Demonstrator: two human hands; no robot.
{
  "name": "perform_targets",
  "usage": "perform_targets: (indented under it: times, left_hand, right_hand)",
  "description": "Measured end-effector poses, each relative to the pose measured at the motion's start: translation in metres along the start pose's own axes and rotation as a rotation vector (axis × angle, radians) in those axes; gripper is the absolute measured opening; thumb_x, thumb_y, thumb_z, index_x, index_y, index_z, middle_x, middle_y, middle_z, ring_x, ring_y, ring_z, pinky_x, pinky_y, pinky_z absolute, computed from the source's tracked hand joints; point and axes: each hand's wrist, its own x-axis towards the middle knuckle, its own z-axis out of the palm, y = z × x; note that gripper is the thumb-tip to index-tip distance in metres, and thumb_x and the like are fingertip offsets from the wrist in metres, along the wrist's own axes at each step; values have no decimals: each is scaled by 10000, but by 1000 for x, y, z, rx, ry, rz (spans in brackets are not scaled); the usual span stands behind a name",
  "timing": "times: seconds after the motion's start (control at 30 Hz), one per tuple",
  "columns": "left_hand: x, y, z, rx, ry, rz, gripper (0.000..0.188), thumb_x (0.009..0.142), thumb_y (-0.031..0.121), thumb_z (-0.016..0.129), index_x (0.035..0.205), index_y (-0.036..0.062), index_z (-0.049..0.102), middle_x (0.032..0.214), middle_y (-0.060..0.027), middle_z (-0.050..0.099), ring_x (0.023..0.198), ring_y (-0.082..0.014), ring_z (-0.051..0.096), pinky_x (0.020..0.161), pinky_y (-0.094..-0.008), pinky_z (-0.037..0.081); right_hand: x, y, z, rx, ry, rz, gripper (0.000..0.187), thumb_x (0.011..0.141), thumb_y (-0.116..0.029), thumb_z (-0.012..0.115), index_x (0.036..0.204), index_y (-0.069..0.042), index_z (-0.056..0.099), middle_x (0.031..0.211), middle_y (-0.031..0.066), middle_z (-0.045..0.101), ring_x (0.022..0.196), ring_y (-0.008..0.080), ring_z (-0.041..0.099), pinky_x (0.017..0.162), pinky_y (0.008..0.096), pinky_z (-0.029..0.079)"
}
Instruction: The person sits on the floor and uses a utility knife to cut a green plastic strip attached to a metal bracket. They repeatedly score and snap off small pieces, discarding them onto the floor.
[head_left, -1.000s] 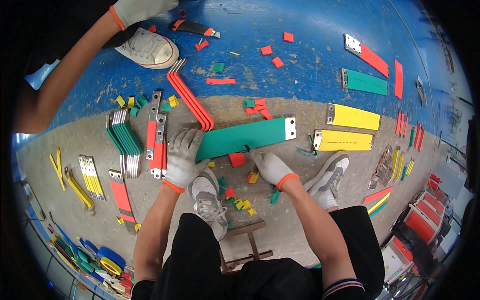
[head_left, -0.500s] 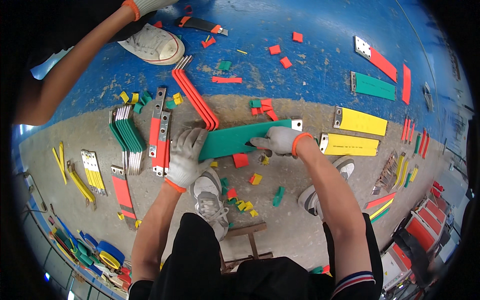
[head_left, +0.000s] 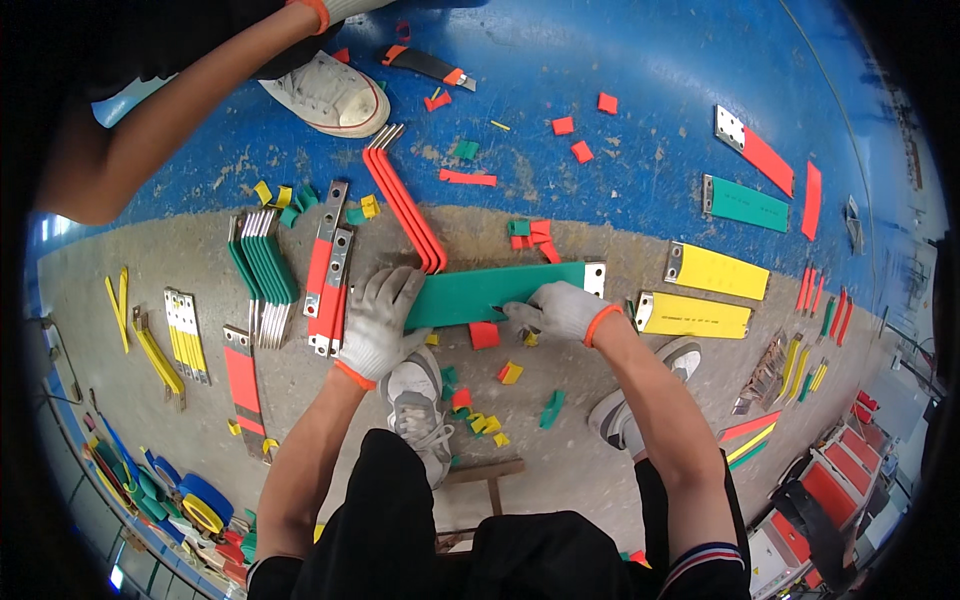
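A flat metal bar in a green sleeve lies across in front of me, its bare, holed metal end showing at the right. My left hand, in a white glove with an orange cuff, is closed over the bar's left end, which it hides. My right hand, gloved the same way, is closed near the bar's right part. A small dark tip pokes from its fingers against the green sleeve; the rest of that thing is hidden. Red-sleeved bars lie just left of my left hand. Bent red-sleeved bars rest beyond it.
Red, green and yellow sleeve scraps are scattered around. Green-sleeved bars stand grouped at left; yellow-sleeved bars lie at right. Across from me are another person's arm and shoe, with a utility knife beside them.
The whole view has turned slightly, so the floor and bars appear shifted. Both hands stay closed at the green-sleeved bar, with little visible change in their grip.
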Motion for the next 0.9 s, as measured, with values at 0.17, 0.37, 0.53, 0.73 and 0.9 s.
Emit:
perform_targets:
  times: [0.17,0.37,0.53,0.73,0.9]
  left_hand:
    - [-3,-1,0,26,-11,-7,905,642,267,895,1456,65,555,1399,-154,577,1339,-370,529,1197,-534,372]
    - [-5,1,0,20,-49,-27,900,663,296,896,1463,75,548,1418,-150,553,1368,-367,495,1193,-526,368]
    - [-7,1,-4,18,-65,-32,890,675,298,897,1465,80,549,1442,-142,533,1383,-377,474,1191,-528,367]
    - [-3,4,-8,31,-64,-32,869,687,321,899,1450,73,565,1439,-142,554,1377,-382,480,1194,-528,364]
    - [-4,3,-9,22,-60,-43,862,692,343,893,1445,75,571,1438,-150,566,1380,-379,487,1203,-541,354]
  right_hand:
    - [-4,1,8,-1,60,-17,692,1038,-623,512,851,-7,767,848,286,705,805,468,666,786,530,525]
    - [-11,-4,8,-118,137,-31,614,1019,-600,566,927,-26,763,880,265,720,847,465,685,774,537,535]
    - [-27,-25,41,45,337,86,530,969,-536,664,1106,-26,711,907,258,724,875,461,699,764,536,546]
    - [-12,-48,126,194,767,43,575,933,-396,735,1377,-76,558,1084,238,741,928,441,723,787,516,580]
    - [-1,-61,127,261,787,182,553,912,-363,768,1341,-69,580,1062,256,737,927,453,718,776,528,574]
